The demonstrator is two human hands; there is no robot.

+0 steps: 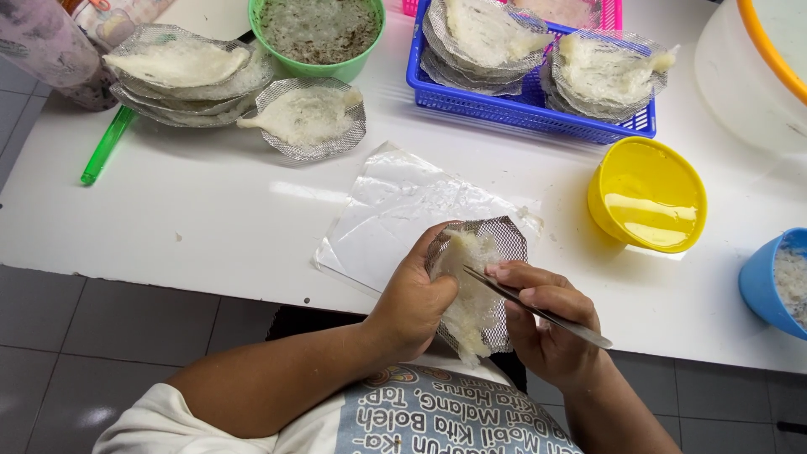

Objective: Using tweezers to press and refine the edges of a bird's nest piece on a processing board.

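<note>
The white table (210, 227) fills most of the frame, and its near edge runs from the left side down to the lower right, with grey floor tiles below it. Bare table lies to the left of the hands, under a stack of mesh pieces (181, 80) in the upper left and a green stick (105, 145) beside it. A green bowl (318, 34) sits at top centre, a blue basket (521, 109) at upper right, a yellow bowl (647, 195) at right and a blue bowl (769, 282) at the right edge. Just over the near edge, at lower centre, the left hand (414, 301) is clasped around a mesh piece (496, 244) that carries a pale, stringy nest (471, 294), thumb on top and fingers curled beneath, the wrist bent inward. The right hand (546, 324) pinches metal tweezers (538, 313) between thumb and fingers, their tip touching the nest. A clear plastic sheet (395, 210) lies on the table just beyond the hands. Both forearms rise from the bottom of the frame.
</note>
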